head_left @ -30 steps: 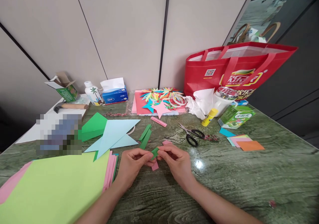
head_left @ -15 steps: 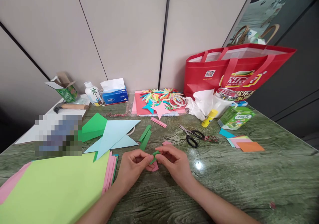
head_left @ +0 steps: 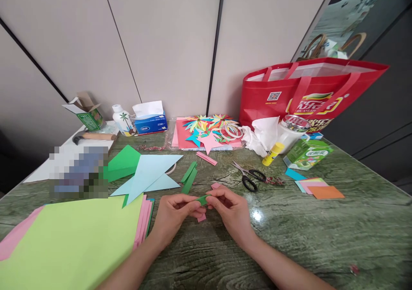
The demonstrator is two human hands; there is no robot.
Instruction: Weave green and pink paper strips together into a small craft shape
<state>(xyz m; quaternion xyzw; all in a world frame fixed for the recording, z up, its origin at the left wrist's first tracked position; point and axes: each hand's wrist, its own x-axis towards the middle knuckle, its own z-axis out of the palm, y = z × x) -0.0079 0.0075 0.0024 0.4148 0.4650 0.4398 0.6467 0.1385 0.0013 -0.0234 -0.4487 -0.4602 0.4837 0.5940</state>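
Between my two hands is a small green paper strip (head_left: 202, 200), pinched at each end. My left hand (head_left: 175, 212) has its left end between thumb and fingers, and my right hand (head_left: 230, 206) grips the right end. The fingers cover part of the strip. A pink paper piece (head_left: 201, 217) shows just below the fingertips, and another pink piece (head_left: 216, 186) lies behind my right fingers. Folded green strips (head_left: 189, 178) lie on the table just beyond my left hand. Black-handled scissors (head_left: 249, 176) rest open to the right.
Light green paper sheets (head_left: 80, 238) lie at the left, with a light blue paper star (head_left: 148, 174) beyond. A glue stick (head_left: 273, 154), green carton (head_left: 307, 154) and coloured paper pieces (head_left: 325, 191) are at the right. A red bag (head_left: 264, 96) and tissue pack (head_left: 150, 124) stand along the back.
The green strip has turned from a slant to nearly level between my fingertips. Less of the pink piece below shows now. The whole view has shifted slightly.
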